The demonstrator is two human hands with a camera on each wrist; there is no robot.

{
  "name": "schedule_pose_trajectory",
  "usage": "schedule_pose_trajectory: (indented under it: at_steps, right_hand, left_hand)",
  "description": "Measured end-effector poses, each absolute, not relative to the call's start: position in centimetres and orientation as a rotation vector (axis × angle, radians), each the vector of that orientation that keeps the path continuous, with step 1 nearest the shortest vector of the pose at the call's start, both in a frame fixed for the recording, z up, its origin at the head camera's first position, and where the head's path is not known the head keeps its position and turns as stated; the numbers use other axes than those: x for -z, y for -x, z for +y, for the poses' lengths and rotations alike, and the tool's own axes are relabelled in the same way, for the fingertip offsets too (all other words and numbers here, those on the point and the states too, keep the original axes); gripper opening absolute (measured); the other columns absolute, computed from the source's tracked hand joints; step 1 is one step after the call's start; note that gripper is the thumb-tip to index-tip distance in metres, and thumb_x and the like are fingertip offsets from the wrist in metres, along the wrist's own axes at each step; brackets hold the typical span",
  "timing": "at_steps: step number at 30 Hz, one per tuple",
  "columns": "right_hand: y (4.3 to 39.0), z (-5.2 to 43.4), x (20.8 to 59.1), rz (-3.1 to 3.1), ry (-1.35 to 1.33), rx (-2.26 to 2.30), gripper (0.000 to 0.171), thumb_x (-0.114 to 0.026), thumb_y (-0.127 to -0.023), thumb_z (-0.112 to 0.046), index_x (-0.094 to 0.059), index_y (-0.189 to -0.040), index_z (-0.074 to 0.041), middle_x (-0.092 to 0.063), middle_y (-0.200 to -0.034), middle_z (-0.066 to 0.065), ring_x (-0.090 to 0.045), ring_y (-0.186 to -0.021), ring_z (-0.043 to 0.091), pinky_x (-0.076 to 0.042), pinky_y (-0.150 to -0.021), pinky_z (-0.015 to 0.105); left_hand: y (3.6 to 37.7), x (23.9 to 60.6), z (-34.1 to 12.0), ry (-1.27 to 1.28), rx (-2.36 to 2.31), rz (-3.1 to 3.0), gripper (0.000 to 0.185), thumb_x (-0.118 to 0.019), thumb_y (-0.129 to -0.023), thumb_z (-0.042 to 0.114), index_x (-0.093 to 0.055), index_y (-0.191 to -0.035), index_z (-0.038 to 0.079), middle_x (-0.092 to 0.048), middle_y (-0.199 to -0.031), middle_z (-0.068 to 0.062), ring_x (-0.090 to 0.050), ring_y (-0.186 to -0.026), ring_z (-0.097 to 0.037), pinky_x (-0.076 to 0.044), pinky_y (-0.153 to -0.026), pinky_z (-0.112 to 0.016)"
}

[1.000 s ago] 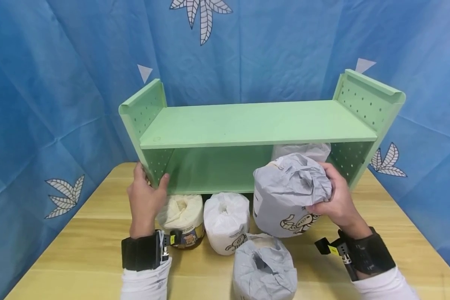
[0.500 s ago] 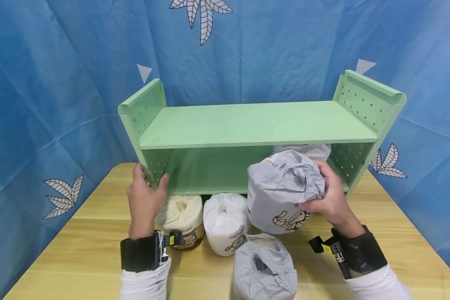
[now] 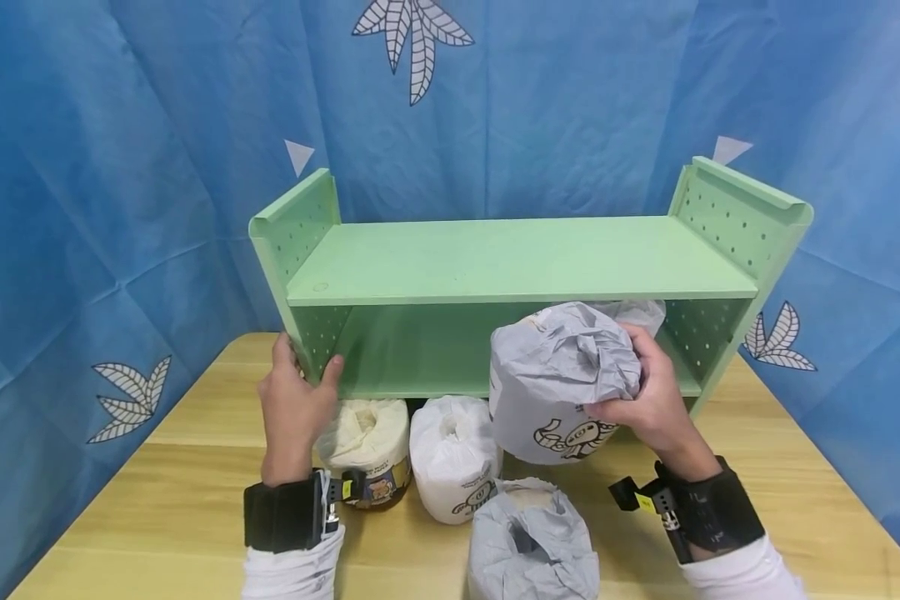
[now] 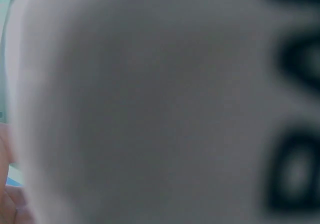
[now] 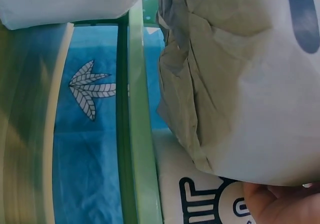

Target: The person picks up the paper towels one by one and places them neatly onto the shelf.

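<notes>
My left hand (image 3: 296, 408) grips the left side panel of a green two-level shelf (image 3: 525, 260), thumb inside and fingers outside. My right hand (image 3: 652, 400) holds a toilet roll wrapped in grey-white paper (image 3: 562, 375) with crumpled top, raised before the lower level's right half. Behind it, another wrapped roll (image 3: 641, 312) is partly hidden on that level. In the right wrist view, my fingers (image 5: 280, 204) lie under the held roll (image 5: 260, 84), and a printed roll (image 5: 172, 184) shows behind. A blurred pale surface with dark letters (image 4: 150, 109) fills most of the left wrist view.
On the wooden table (image 3: 157, 500), in front of the shelf, stand a cream-topped roll (image 3: 367, 429) with a brown label, a white wrapped roll (image 3: 453, 458) and, nearest, a grey-wrapped roll (image 3: 532, 542). A blue leaf-print cloth (image 3: 570, 108) hangs behind.
My right hand has carried the held roll slightly left along the shelf front. My left hand keeps its grip on the side panel. The head view has shifted a little.
</notes>
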State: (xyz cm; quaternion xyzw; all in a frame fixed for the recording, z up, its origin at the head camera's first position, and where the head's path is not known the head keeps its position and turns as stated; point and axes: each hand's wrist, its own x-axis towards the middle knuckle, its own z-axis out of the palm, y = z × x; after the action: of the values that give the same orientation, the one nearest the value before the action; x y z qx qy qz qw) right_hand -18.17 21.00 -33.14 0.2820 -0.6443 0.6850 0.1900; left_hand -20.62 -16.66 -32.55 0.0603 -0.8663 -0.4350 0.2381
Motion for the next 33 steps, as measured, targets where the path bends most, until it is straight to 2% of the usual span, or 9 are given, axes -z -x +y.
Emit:
schedule_pose_trajectory:
  at_steps: [9, 20, 33]
  right_hand:
    - [18.3, 20.5, 32.7, -1.872, -0.703, -1.878, 0.079, -0.068, -0.055, 0.022, -0.053, -0.127, -0.005, -0.062, -0.112, 0.008, -0.062, -0.095, 0.018, -0.052, -0.084, 0.025]
    - [18.6, 19.6, 32.6, -1.867, -0.754, -1.907, 0.080, -0.068, -0.054, 0.023, -0.050, -0.128, -0.003, -0.065, -0.109, 0.007, -0.065, -0.091, 0.018, -0.054, -0.081, 0.027]
    - [19.2, 18.3, 32.9, -1.960, -0.742, -1.866, 0.078, -0.072, -0.058, 0.020, -0.044, -0.130, 0.006, -0.064, -0.110, 0.004, -0.064, -0.092, 0.016, -0.054, -0.080, 0.026]
  left_hand:
    - [20.6, 32.5, -16.6, -0.159, 1.194, -2.376, 0.070, -0.065, -0.093, 0.022, -0.027, -0.150, 0.007, -0.049, -0.137, -0.028, -0.047, -0.124, -0.047, -0.038, -0.101, -0.060]
    - [20.7, 32.4, -16.7, -0.155, 1.193, -2.370, 0.070, -0.066, -0.093, 0.021, -0.027, -0.150, 0.007, -0.049, -0.137, -0.028, -0.047, -0.123, -0.048, -0.038, -0.100, -0.060]
    - [20.6, 32.6, -16.7, -0.157, 1.175, -2.374, 0.069, -0.064, -0.093, 0.021, -0.027, -0.150, 0.006, -0.049, -0.136, -0.029, -0.047, -0.123, -0.048, -0.039, -0.100, -0.060]
